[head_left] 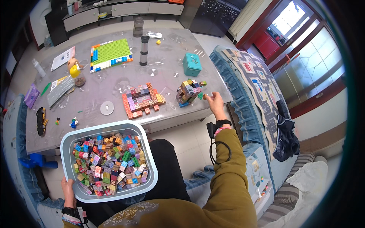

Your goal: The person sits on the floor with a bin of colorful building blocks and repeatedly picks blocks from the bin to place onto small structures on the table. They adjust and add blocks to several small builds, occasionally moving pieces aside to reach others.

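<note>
My left hand point(69, 192) is closed on the near left rim of a pale blue plastic tub point(149, 167), which rests on my lap full of mixed toy building bricks point(110, 163). Stretched out to the table's right edge, my right hand point(215, 102) has its thumb and fingers pinched at a small brown piece point(205, 96). A small green piece point(200, 95) is right beside it, against a little upright brick building point(188, 92). Left of that building lies a low brick structure point(142, 100) in orange, purple and grey, with stepped walls.
On the grey table point(167, 76) stand a teal tin point(192, 64), a dark-capped clear bottle point(144, 50) and a green baseplate point(111, 53) edged with bricks. A white disc point(107, 108), a toy car point(41, 121) and a yellow-topped jar point(78, 76) lie further left. A covered couch point(254, 87) borders the right.
</note>
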The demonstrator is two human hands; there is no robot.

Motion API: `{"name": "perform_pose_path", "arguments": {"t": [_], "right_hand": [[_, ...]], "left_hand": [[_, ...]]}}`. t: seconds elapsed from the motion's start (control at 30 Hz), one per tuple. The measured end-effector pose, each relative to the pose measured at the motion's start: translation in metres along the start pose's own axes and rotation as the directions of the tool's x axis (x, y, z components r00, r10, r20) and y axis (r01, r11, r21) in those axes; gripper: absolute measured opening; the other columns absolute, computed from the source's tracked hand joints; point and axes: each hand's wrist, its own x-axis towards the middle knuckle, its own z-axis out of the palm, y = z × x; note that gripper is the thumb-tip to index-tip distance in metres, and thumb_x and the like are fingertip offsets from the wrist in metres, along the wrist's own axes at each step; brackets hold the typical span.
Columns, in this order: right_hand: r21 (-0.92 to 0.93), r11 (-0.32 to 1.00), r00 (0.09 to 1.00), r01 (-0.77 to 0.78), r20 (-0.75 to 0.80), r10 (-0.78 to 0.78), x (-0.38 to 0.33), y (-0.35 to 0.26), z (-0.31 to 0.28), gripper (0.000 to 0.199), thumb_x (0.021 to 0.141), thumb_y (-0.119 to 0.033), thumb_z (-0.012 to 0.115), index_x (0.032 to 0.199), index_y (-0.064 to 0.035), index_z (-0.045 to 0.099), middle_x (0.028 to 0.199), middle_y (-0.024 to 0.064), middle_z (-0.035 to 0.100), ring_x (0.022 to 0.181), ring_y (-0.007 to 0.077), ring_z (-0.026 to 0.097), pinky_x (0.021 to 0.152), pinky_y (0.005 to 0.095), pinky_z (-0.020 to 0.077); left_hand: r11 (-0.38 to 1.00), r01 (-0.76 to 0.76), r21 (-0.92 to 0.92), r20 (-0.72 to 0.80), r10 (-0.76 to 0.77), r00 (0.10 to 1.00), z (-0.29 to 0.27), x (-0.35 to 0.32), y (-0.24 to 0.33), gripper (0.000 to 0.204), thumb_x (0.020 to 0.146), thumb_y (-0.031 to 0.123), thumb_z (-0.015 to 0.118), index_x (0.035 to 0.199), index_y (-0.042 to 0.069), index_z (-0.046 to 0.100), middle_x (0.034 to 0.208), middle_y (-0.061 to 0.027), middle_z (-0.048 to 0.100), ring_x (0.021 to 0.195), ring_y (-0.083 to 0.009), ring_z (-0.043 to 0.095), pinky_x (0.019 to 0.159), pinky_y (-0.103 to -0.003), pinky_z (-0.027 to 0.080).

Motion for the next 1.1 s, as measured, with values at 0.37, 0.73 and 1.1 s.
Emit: {"name": "perform_pose_path", "arguments": {"t": [0.37,0.73,1.1], "right_hand": [[0.522,0.852,0.991,-0.040,-0.085,0.099,-0.023,-0.055,-0.027,0.025,0.097,-0.014,0.076,0.118,-0.0018,0.068,0.104,0.0091,0.076,0.086,0.0163,0.071,0.077,0.0315,0.0574],[0.812,0.544,0.572,0.213,0.348,-0.743,-0.194,-0.260,-0.063,0.037,0.095,-0.015,0.081,0.127,-0.0031,0.066,0.120,0.0119,0.070,0.102,0.0218,0.070,0.088,0.0342,0.0568],[0.023,0.795,0.774,0.606,0.212,-0.596,-0.015,-0.177,-0.078,0.100,0.068,-0.032,0.100,0.154,-0.0174,0.052,0.162,0.0203,0.041,0.146,0.0450,0.042,0.120,0.0528,0.0419]], "left_hand": [[1.000,-0.010,-0.014,-0.014,0.010,1.000,0.004,-0.002,0.002,0.035,0.087,0.008,0.053,0.118,-0.002,0.068,0.095,-0.0024,0.068,0.078,-0.0113,0.061,0.069,-0.027,0.050],[0.999,-0.030,-0.011,0.000,0.030,1.000,0.004,0.000,0.005,0.029,0.088,0.009,0.055,0.111,-0.001,0.070,0.090,-0.0010,0.065,0.076,-0.0102,0.058,0.068,-0.027,0.047],[0.999,-0.039,-0.019,0.006,0.039,0.999,0.003,0.000,-0.001,0.031,0.090,0.009,0.055,0.115,-0.002,0.070,0.095,-0.0004,0.067,0.081,-0.0099,0.060,0.072,-0.026,0.049]]}}
